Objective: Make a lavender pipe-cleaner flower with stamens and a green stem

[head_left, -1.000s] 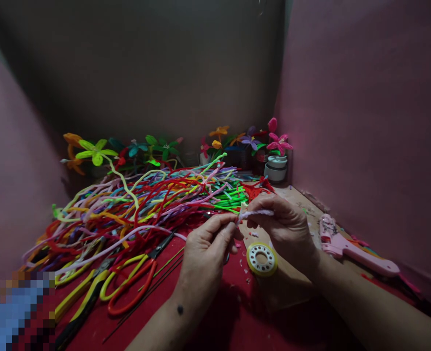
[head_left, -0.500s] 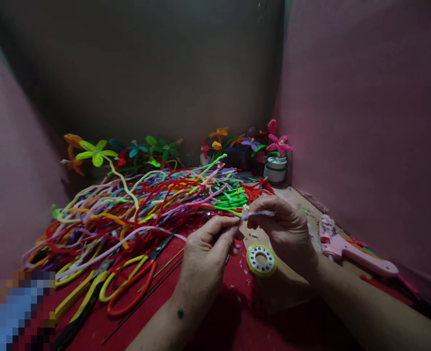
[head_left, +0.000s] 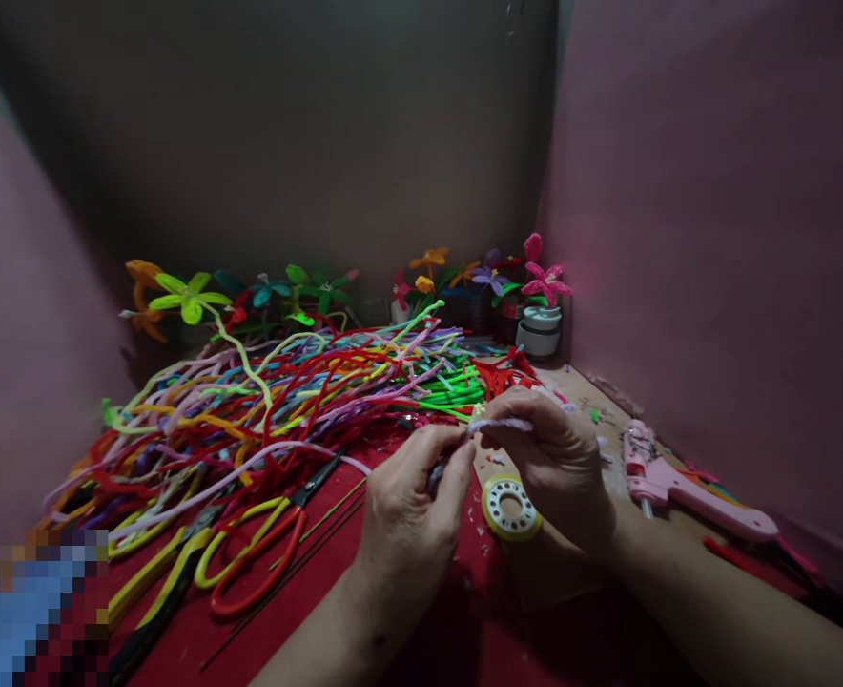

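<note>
A short lavender pipe cleaner [head_left: 503, 424] is pinched between my two hands, above the red table cover. Fingertips and thumb of my left hand [head_left: 418, 496] close on its left end. My right hand [head_left: 550, 453] grips it farther along, with the fingers curled over it. A small pale yellow piece [head_left: 479, 411] shows just behind the pipe cleaner; whether it is joined to it I cannot tell. Below my right hand lies a yellow-rimmed tape roll [head_left: 511, 508] with a white core.
A large heap of coloured pipe cleaners [head_left: 307, 382] spreads at left, with scissors [head_left: 257, 558] and yellow-handled pliers [head_left: 171, 572] before it. At right lies a pink glue gun [head_left: 700, 496]. Pipe-cleaner flowers [head_left: 546, 284] stand along the back wall. Thin rods [head_left: 285, 577] lie left of my left hand.
My left hand has rolled slightly, with its thumb now higher and nearer the pipe cleaner. My right hand has shifted a little left and down. Both keep their pinch.
</note>
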Available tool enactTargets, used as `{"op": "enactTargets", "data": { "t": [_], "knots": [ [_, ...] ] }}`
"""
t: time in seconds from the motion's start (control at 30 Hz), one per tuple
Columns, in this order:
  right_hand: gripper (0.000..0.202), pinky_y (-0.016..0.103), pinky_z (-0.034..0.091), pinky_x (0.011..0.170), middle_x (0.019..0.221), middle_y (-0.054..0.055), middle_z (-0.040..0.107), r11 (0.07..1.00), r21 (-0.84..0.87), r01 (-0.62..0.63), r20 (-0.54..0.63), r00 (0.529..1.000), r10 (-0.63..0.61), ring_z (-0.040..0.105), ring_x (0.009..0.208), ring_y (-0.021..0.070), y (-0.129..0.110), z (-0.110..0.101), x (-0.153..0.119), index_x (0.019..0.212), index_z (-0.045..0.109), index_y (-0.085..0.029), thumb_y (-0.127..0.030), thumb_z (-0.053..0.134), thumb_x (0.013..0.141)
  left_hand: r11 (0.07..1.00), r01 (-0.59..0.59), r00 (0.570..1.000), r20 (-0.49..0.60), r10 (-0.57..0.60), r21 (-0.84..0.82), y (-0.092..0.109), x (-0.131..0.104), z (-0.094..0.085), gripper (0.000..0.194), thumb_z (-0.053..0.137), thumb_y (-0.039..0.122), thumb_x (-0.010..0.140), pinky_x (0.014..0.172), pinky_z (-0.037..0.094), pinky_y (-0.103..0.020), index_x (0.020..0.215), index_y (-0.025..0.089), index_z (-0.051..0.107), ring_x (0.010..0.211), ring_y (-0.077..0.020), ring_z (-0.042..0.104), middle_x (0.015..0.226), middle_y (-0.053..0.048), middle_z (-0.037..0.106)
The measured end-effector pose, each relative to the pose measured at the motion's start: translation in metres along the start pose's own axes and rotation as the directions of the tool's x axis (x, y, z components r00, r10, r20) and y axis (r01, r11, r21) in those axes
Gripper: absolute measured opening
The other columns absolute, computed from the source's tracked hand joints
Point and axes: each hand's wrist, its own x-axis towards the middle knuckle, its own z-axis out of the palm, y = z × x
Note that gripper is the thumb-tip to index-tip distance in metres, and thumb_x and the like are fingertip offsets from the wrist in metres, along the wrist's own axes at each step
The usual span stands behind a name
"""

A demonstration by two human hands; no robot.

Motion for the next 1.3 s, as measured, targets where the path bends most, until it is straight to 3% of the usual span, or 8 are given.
{"op": "enactTargets", "data": {
  "t": [0.27,0.53,0.7,0.83,0.97,1.1,1.2,1.3],
  "knots": [
    [0.015,0.025,0.045,0.061,0.072,-0.002,0.055,0.999,0.026,-0.032,-0.002,0.999,0.032,0.052,0.065,0.0104,-0.002,0.005,-0.007,0.083,0.058,-0.022,-0.009,0.058,0.078,0.927,-0.263,0.962,0.002,0.272,0.268,-0.011,0.0,-0.004,0.011,0.053,0.014,0.08,0.063,0.04,-0.021,0.088,0.016,0.06,0.065,-0.0122,0.056,0.074,-0.004,0.061],
    [0.019,0.023,0.045,0.062,0.076,-0.003,0.056,0.999,0.031,-0.039,-0.006,0.999,0.039,0.052,0.069,0.0096,0.001,0.005,-0.013,0.087,0.057,-0.024,-0.008,0.058,0.078,0.839,-0.34,0.936,0.067,0.346,0.424,-0.011,-0.001,-0.007,0.016,0.05,0.013,0.081,0.057,0.037,-0.022,0.093,0.012,0.06,0.06,-0.0123,0.054,0.072,-0.006,0.059],
    [0.017,0.024,0.046,0.062,0.075,-0.002,0.056,0.998,0.057,-0.027,-0.019,0.999,0.028,0.052,0.068,0.0102,-0.003,0.007,-0.011,0.086,0.058,-0.025,-0.009,0.058,0.079,0.863,-0.342,0.937,0.063,0.345,0.372,-0.009,0.001,-0.008,0.015,0.05,0.012,0.081,0.06,0.038,-0.021,0.092,0.015,0.059,0.064,-0.0117,0.056,0.077,-0.005,0.061],
    [0.018,0.025,0.047,0.065,0.08,-0.001,0.057,0.985,0.143,-0.097,-0.004,0.995,0.099,0.053,0.07,0.0108,-0.003,0.008,-0.01,0.092,0.056,-0.024,-0.013,0.059,0.078,0.963,-0.2,0.979,0.007,0.202,0.183,-0.004,0.002,-0.01,0.01,0.051,0.016,0.081,0.063,0.04,-0.021,0.084,0.017,0.061,0.063,-0.011,0.053,0.073,-0.003,0.059],
    [0.02,0.025,0.046,0.064,0.08,-0.001,0.053,0.946,0.264,-0.188,-0.003,0.981,0.196,0.052,0.07,0.0103,-0.004,0.006,-0.007,0.096,0.049,-0.023,-0.016,0.057,0.08,0.977,0.144,0.988,-0.036,-0.151,-0.157,-0.002,0.008,-0.012,0.013,0.056,0.027,0.079,0.052,0.036,-0.02,0.071,0.018,0.062,0.052,-0.0082,0.044,0.06,0.002,0.052],
    [0.012,0.023,0.045,0.059,0.075,-0.001,0.052,0.925,0.292,-0.243,0.01,0.968,0.251,0.05,0.064,0.0092,-0.002,0.005,-0.007,0.093,0.048,-0.021,-0.018,0.053,0.082,0.712,0.427,0.897,0.162,-0.412,-0.557,-0.006,0.017,-0.017,0.022,0.061,0.034,0.074,0.038,0.021,-0.018,0.064,0.014,0.059,0.039,-0.0028,0.029,0.051,0.004,0.048],
    [0.01,0.021,0.043,0.054,0.072,-0.002,0.051,0.925,0.277,-0.262,-0.001,0.962,0.272,0.049,0.059,0.0079,0.001,0.006,-0.006,0.091,0.05,-0.02,-0.02,0.054,0.082,0.551,0.492,0.861,0.284,-0.421,-0.674,-0.009,0.022,-0.019,0.021,0.061,0.032,0.074,0.035,0.017,-0.016,0.066,0.013,0.058,0.034,-0.0001,0.027,0.054,0.003,0.054],
    [0.01,0.02,0.042,0.051,0.068,-0.003,0.05,0.917,0.282,-0.282,-0.048,0.951,0.307,0.049,0.055,0.0071,0.006,0.004,-0.001,0.09,0.051,-0.019,-0.022,0.055,0.081,0.488,0.502,0.859,0.344,-0.38,-0.715,-0.012,0.024,-0.022,0.021,0.059,0.032,0.075,0.033,0.016,-0.014,0.069,0.012,0.058,0.029,0.0015,0.026,0.056,0.001,0.057]
  ]
}}
